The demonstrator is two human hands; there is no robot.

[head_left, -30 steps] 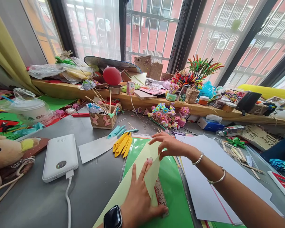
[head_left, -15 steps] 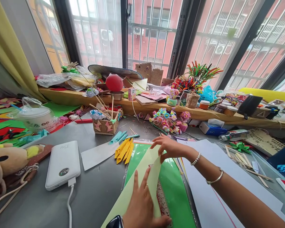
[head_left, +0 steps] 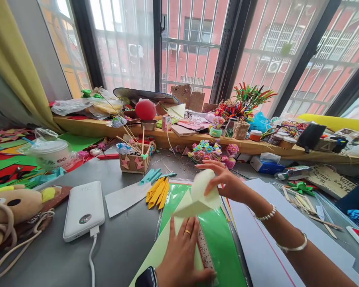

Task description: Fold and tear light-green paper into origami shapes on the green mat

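Note:
My left hand (head_left: 181, 253) lies flat on a pale yellow-green sheet of paper (head_left: 154, 261), fingers stretched forward and thumb out to the right. Under it, along the paper's right side, shows a straight strip with a small red-and-white pattern (head_left: 206, 251), like a ruler; part of it is hidden. My right hand (head_left: 227, 181) pinches the paper's far end, which is lifted, curled over and blurred by motion. Beneath the paper is a glossy green sheet (head_left: 223, 247) in a clear sleeve.
Folded yellow paper strips (head_left: 158, 192) and a white power bank (head_left: 83, 210) with a cable lie to the left. White sheets (head_left: 266, 235) spread on the right. Behind stand a cardboard box of sticks (head_left: 134, 162) and crocheted flowers (head_left: 208, 151).
My right hand has lifted the paper's far end and bent it over, moving slightly right. My left hand's spread fingers have come closer together, flat on the paper.

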